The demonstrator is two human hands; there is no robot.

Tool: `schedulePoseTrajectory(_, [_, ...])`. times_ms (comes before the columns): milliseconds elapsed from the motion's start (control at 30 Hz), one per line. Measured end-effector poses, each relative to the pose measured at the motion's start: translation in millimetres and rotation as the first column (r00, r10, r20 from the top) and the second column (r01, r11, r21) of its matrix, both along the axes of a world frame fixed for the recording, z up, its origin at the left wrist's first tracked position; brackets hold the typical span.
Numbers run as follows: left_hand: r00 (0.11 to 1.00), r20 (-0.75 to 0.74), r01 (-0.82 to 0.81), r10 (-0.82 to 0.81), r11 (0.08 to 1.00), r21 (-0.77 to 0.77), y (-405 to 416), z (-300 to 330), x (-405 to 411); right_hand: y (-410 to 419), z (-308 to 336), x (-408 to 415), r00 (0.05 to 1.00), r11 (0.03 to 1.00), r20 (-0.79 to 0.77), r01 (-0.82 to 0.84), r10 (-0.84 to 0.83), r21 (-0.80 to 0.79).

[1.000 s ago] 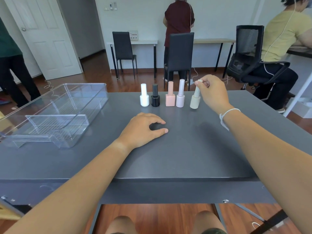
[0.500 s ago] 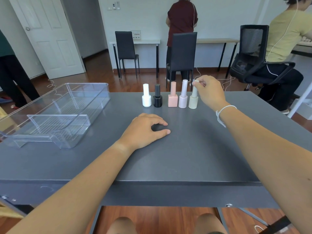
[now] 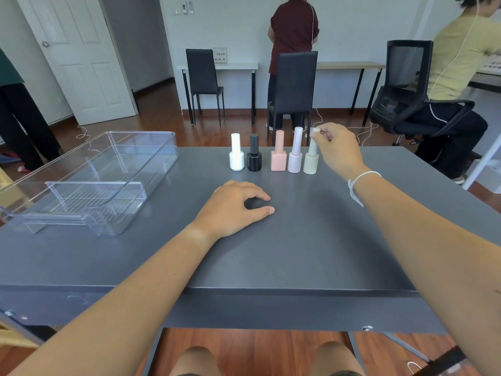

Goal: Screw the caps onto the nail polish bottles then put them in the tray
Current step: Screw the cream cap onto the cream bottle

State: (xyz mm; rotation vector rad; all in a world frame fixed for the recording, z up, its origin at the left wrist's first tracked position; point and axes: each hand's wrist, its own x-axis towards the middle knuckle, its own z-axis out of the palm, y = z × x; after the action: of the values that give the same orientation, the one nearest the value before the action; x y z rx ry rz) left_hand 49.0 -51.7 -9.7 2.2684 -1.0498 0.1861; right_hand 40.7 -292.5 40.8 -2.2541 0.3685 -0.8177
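Observation:
Several capped nail polish bottles stand in a row at the far side of the grey table: white, black, peach, lilac and pale green. My right hand pinches the top of the pale green bottle's cap, with the bottle upright on the table. My left hand rests palm down on the table, nearer to me than the row, fingers loosely curled, holding nothing. The clear plastic tray sits at the table's left with no bottles in it.
The grey table ends just behind the bottles. Black chairs and an office chair stand beyond it. A person stands at the back desk, another sits at the right, and a third stands at the far left.
The pale green bottle was tilted a second ago; it now stands upright at the right end of the row, my right hand still on its cap. My left hand has not moved.

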Motion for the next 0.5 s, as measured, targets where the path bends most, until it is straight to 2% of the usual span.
schedulePoseTrajectory(333, [1.000,-0.023,-0.001,0.001,1.000,0.003,0,0,0,0,-12,-12,0.999,0.998,0.033,0.018,-0.020,0.052])
schedulePoseTrajectory(500, [0.999,-0.042,-0.001,0.000,1.000,-0.010,0,0,1,4,-16,-21,0.986,0.991,0.144,0.068,-0.084,0.113])
